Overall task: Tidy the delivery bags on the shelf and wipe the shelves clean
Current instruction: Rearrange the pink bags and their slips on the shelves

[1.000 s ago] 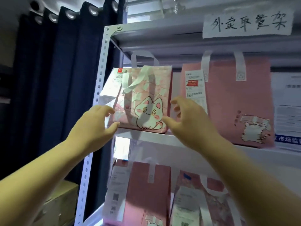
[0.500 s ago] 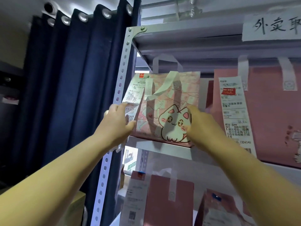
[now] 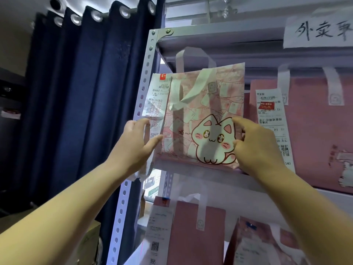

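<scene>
A pale metal shelf (image 3: pixel 200 170) hangs on a perforated upright (image 3: pixel 142 96), with a handwritten paper sign (image 3: pixel 317 33) stuck to the rail above. At its left end stands a cat bag (image 3: pixel 206 115), base at the front edge, a receipt (image 3: pixel 156 100) on its left side. Just beside it, to the right, stands a larger pink bag (image 3: pixel 315 131). The level below holds a dark pink bag (image 3: pixel 194 236) and a tilted bag (image 3: pixel 267 245).

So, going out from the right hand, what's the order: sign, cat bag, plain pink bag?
1. Cat bag: gripped by the right hand, shelf's left end.
2. Plain pink bag: just right of the hand.
3. Sign: high up, top right.
</scene>
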